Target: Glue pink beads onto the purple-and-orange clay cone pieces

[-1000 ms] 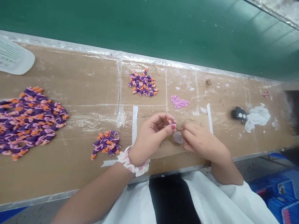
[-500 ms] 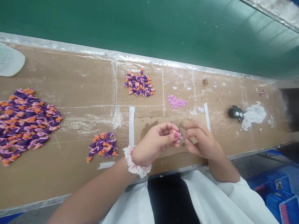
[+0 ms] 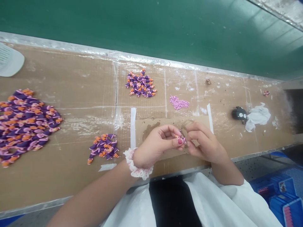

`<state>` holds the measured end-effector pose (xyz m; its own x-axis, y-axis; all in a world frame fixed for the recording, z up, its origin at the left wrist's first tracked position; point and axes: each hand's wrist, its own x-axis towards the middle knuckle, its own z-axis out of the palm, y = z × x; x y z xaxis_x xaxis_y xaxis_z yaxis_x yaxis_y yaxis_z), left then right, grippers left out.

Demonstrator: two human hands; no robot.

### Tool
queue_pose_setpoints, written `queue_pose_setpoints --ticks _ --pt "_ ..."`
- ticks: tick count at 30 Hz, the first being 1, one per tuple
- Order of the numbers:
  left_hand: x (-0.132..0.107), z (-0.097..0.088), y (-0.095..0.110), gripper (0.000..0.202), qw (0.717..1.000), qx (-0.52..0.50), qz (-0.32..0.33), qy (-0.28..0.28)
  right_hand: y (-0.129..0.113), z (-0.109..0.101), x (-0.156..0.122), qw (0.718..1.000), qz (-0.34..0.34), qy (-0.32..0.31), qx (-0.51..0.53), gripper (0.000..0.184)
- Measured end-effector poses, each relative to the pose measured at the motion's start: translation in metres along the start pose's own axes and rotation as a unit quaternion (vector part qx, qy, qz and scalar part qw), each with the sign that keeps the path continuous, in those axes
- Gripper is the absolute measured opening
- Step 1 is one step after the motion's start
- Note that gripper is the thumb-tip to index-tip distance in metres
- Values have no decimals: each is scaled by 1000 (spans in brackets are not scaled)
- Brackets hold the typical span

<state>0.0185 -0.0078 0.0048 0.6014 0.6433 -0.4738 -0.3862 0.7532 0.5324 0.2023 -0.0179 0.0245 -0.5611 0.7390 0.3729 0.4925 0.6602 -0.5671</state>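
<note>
Between thumb and fingers, my left hand [image 3: 161, 140] pinches a small purple, pink and orange figurine piece [image 3: 184, 140]. My right hand [image 3: 204, 142] meets it from the right, fingertips pressed together at the piece's end; what they pinch is too small to make out. Both hands are over a taped-down cardboard sheet [image 3: 144, 127] with dark stains. Beyond them lies a pile of tiny pink-purple bits [image 3: 179, 103]. Similar purple and orange pieces lie in a small heap [image 3: 104, 147] left of my wrist and in another heap [image 3: 141, 83] farther back.
A large spread of the same pieces [image 3: 28, 123] covers the far left, below a white plastic object [image 3: 10, 61]. At right are a black round object with eyes [image 3: 239, 114], a crumpled white tissue [image 3: 258, 117] and a brown scrap [image 3: 208, 82]. Blue crates [image 3: 285, 205] stand below the table edge.
My right fingertips have come closer to the piece, now touching its end. My left hand has shifted only slightly, and the heaps stay as they were.
</note>
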Motion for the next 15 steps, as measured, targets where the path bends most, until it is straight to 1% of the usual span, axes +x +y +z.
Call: queue_pose_setpoints --ticks 3,5,9,15 --pt "0 -3 1 25 999 46 21 9 -1 -1 0 1000 5 -13 -2 18" --pt "0 -4 1 25 998 58 26 11 -2 -1 0 1000 7 -19 13 17" --pt "0 -4 4 23 997 69 27 6 -2 -1 1 999 5 -28 35 17" --pt "-1 -3 8 24 994 104 25 16 -3 -1 2 999 10 -39 27 15"
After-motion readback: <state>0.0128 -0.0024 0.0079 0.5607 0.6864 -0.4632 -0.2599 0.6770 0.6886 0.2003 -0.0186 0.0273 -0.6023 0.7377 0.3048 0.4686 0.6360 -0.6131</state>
